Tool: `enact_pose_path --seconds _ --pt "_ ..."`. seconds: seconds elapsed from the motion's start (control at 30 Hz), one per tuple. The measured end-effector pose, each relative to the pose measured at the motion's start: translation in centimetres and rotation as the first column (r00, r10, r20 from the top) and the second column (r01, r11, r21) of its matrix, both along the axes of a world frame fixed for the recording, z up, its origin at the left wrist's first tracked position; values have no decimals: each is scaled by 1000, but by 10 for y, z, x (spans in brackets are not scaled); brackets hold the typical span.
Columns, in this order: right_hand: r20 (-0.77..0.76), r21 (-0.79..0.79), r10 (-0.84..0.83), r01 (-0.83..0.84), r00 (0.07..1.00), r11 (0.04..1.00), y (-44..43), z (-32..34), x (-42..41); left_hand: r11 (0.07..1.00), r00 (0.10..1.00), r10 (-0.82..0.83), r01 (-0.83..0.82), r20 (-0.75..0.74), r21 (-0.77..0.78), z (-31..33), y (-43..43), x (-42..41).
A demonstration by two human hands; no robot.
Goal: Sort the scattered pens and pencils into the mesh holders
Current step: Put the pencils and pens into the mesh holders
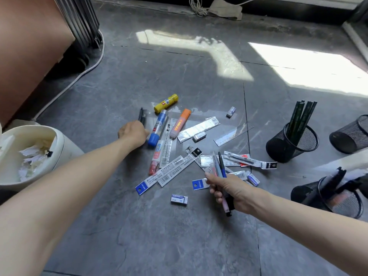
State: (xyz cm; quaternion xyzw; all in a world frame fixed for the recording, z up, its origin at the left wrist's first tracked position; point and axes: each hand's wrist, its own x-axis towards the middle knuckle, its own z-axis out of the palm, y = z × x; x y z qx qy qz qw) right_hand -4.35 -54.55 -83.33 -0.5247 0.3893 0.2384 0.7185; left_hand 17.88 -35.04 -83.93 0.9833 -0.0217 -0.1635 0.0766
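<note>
Stationery lies scattered on the grey floor. My left hand (133,132) curls round two black pens (142,116) at the pile's left edge. My right hand (229,189) grips a bundle of pens (220,166), blue, pink and black, above the packets. On the right, a black mesh holder (292,145) stands with several green pencils (301,118) in it. A second mesh holder (334,198) at the lower right contains dark pens. A third mesh holder (350,134) lies on its side at the far right.
Among the pile are a yellow glue stick (166,103), a blue glue stick (157,127), an orange highlighter (180,123), a clear ruler (233,134), refill packets (171,171) and erasers (179,199). A cream waste bin (57,144) with paper stands left.
</note>
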Motion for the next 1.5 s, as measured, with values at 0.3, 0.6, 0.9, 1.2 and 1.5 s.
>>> enact_pose_path --seconds 0.3,0.6,0.9,1.2,1.5 --pt "63 -11 -42 43 997 999 10 23 8 908 999 -27 32 17 -418 40 -29 -75" --pt "135 -57 -206 215 969 975 14 46 13 787 899 -256 -19 -355 -617 64 -96 -184" --pt "136 -377 -361 385 923 842 -67 73 -24 656 696 -674 409 -249 -634 83 -169 -218" --pt "503 -417 -465 676 728 608 -150 112 -81 414 640 -762 596 96 -688 94 -257 -252" --pt "648 -419 -448 780 616 465 -170 91 -120 409 689 -725 446 14 -796 87 -275 -267"
